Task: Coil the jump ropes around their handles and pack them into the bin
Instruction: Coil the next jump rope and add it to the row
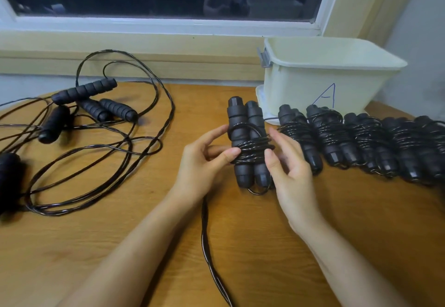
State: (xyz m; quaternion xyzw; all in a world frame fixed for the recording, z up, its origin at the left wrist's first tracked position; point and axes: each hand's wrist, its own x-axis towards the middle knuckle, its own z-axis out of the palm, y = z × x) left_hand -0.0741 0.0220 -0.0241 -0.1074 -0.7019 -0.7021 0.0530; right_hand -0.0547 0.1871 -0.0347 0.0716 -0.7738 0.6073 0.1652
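A pair of black jump rope handles (249, 128) stands side by side at the table's middle, with black cord wound around their waist. My left hand (204, 160) holds the pair from the left, thumb on the coil. My right hand (289, 162) holds it from the right, thumb against the wound cord. A loose length of the cord (207, 241) trails from the bundle toward the near edge. Several coiled ropes (361, 138) lie in a row to the right. The cream bin (332, 78), marked with a blue "A", stands behind that row.
Several uncoiled jump ropes (91, 104) lie tangled on the left of the wooden table (265, 246), their cords looping wide. A window sill and wall run along the back. The bin's lid (261, 99) peeks out beneath its left side.
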